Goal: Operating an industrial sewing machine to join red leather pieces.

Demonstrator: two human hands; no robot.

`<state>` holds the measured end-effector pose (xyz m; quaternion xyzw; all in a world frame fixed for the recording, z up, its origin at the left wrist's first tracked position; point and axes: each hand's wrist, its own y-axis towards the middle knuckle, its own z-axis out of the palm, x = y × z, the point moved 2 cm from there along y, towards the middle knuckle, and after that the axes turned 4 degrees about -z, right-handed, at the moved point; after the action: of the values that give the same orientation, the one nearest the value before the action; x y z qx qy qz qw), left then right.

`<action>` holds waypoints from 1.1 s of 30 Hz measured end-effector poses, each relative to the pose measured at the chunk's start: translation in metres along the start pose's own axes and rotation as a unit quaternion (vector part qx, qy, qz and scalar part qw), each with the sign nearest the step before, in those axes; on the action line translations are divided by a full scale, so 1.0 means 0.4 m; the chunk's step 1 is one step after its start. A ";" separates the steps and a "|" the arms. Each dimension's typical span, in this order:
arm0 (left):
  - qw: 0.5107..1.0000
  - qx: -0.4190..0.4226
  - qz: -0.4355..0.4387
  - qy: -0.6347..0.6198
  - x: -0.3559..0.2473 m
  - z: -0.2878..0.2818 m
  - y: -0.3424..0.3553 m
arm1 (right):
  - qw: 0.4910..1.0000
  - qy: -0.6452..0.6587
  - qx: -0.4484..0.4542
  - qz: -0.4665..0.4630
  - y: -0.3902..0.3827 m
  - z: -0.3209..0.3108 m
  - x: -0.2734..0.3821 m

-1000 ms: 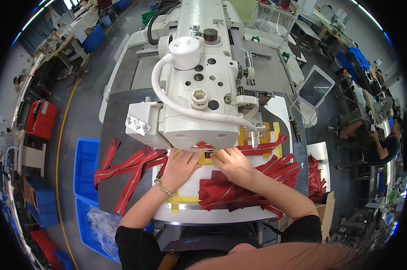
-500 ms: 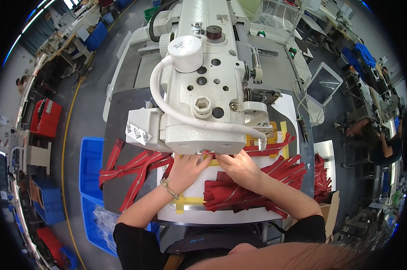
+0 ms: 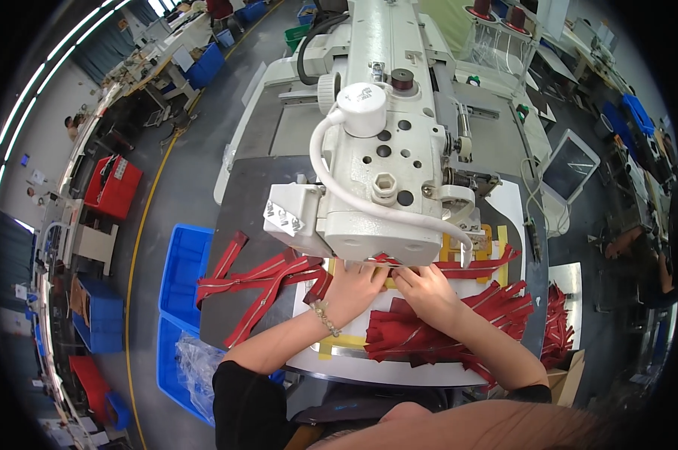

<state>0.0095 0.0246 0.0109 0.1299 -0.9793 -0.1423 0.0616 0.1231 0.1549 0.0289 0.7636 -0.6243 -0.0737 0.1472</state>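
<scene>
My left hand [image 3: 354, 286], with a beaded bracelet at the wrist, and my right hand [image 3: 426, 295] meet under the front of a white sewing machine head [image 3: 376, 217]. Fingers of both are bent and closed on a red zipper [image 3: 386, 261] lying there; the machine head partly hides the fingertips and the needle area. Left of my left hand, several red zippers [image 3: 260, 300] lie crossed and loose. A thick pile of red zippers [image 3: 406, 330] lies beneath and beside my right forearm. One more red zipper [image 3: 477, 267] stretches out rightward from the machine head.
Blue bins [image 3: 180, 277] stand left of the machine table, one with clear plastic. More red zippers [image 3: 556, 322] hang at the right edge. A screen [image 3: 571, 166] stands at the right, thread spools [image 3: 515, 19] behind. A cardboard box [image 3: 569, 377] sits at the lower right.
The whole view has shifted, so the machine and hands appear further right. Both hands stay at the zipper under the machine head, with only slight finger movement.
</scene>
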 end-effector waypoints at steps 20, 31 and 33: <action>0.998 0.003 -0.002 -0.062 0.012 0.009 -0.024 | 0.999 -0.009 0.047 0.023 -0.014 -0.002 0.007; 0.997 0.007 -0.025 -0.071 0.009 0.019 -0.028 | 0.999 -0.048 0.007 0.012 -0.009 -0.006 0.005; 0.998 0.005 -0.027 -0.063 0.010 0.021 -0.029 | 0.998 -0.049 0.025 0.016 -0.008 -0.005 0.006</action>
<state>0.0070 0.0151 -0.0002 0.1477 -0.9780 -0.1471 -0.0050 0.1270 0.1535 0.0299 0.7523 -0.6447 -0.0933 0.0988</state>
